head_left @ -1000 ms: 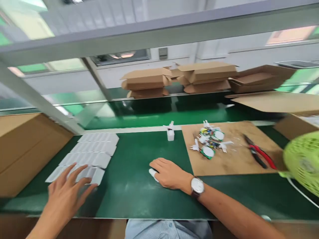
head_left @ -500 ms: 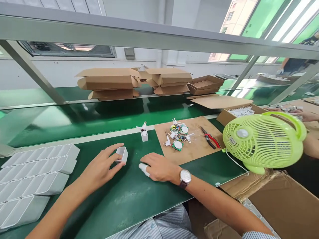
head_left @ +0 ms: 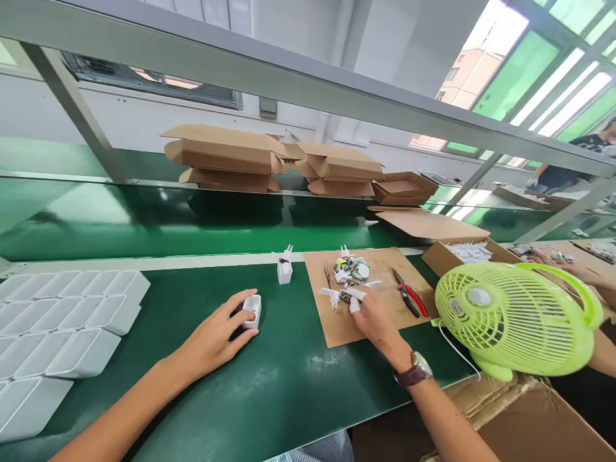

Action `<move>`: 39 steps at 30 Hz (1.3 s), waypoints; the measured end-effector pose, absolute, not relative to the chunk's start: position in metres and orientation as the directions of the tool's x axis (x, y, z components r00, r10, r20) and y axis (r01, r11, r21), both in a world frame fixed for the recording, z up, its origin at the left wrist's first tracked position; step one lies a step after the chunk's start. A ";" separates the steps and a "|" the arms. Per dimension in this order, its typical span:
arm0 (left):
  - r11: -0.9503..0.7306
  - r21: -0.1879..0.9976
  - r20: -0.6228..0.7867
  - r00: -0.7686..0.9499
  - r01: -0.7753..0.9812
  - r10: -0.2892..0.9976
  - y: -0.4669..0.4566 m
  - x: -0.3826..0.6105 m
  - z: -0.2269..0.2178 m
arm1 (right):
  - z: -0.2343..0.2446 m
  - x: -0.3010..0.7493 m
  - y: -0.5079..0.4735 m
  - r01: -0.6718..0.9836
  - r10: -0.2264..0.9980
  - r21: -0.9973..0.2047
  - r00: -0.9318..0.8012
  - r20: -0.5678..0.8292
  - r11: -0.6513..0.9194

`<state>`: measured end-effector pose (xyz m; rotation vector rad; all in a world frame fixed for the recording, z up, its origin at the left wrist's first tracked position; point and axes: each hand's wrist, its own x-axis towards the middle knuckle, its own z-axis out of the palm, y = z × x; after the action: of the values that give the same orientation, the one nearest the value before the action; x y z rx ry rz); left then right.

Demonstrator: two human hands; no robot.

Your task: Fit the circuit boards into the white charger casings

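My left hand (head_left: pixel 224 333) is closed around a small white plastic case (head_left: pixel 253 308) that stands on the green worktop, with its open top facing up. On the brown board, my right hand (head_left: pixel 378 317), with white finger covers and a wristwatch, has its fingertips closed on a circuit board (head_left: pixel 344 295) that they mostly cover. A white plug (head_left: pixel 332 296) lies beside those fingertips. Just behind them is a pile of circuit boards (head_left: pixel 353 268) with white plugs. Another white case (head_left: pixel 284 272) stands between the hands, farther back, with a plug sticking out of its top.
Rows of white cases (head_left: pixel 86 314) fill the left side. Red-handled pliers (head_left: pixel 411 295) and tweezers (head_left: pixel 328 276) lie on the brown board (head_left: pixel 337 330). A green fan (head_left: pixel 514 317) stands at right, before a carton of white parts (head_left: pixel 437 256). A co-worker's hand (head_left: pixel 553 260) shows behind it.
My right hand has moved right, from the green worktop onto the circuit boards. My left hand keeps hold of the white case. The view has tilted and shifted.
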<state>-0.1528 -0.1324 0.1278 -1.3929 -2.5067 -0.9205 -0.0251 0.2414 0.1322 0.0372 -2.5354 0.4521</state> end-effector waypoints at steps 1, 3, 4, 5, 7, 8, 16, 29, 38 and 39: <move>0.392 0.456 0.382 -0.573 0.799 0.725 -0.133 -0.152 0.128 | 0.135 -0.028 0.244 -0.100 0.104 -0.344 -0.843 0.528 0.934; 0.397 0.471 0.383 -0.588 0.788 0.713 -0.134 -0.149 0.127 | 0.144 -0.033 0.246 -0.069 0.156 -0.398 -0.848 0.506 0.915; 0.396 0.477 0.384 -0.591 0.785 0.709 -0.134 -0.148 0.126 | 0.148 -0.034 0.246 -0.063 0.165 -0.416 -0.856 0.490 0.907; 0.395 0.482 0.384 -0.594 0.782 0.707 -0.134 -0.147 0.125 | 0.153 -0.033 0.244 -0.066 0.160 -0.428 -0.867 0.472 0.901; 0.395 0.493 0.384 -0.601 0.775 0.701 -0.135 -0.146 0.123 | 0.159 -0.030 0.239 -0.089 0.104 -0.428 -0.908 0.406 0.899; 0.393 0.500 0.382 -0.604 0.772 0.699 -0.135 -0.145 0.122 | 0.160 -0.026 0.236 -0.095 0.067 -0.418 -0.932 0.355 0.903; 0.365 0.546 0.362 -0.605 0.754 0.709 -0.132 -0.142 0.125 | 0.172 -0.008 0.236 -0.055 -0.036 -0.351 -0.998 0.060 0.935; 0.414 0.603 0.305 -0.677 0.682 0.670 -0.132 -0.148 0.137 | 0.158 -0.074 0.134 -0.137 -0.296 -0.974 -0.952 0.079 0.182; 0.426 0.600 0.280 -0.676 0.678 0.681 -0.132 -0.146 0.138 | 0.196 -0.085 0.162 -0.265 -0.252 -0.685 -0.960 0.121 0.679; 0.419 0.604 0.284 -0.675 0.678 0.681 -0.132 -0.145 0.138 | 0.199 -0.084 0.164 -0.267 -0.262 -0.644 -0.959 0.106 0.717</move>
<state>-0.1454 -0.1320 0.1382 -1.2689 -2.6505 -1.1249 -0.0841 0.1645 0.1993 0.4477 -2.9040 1.0914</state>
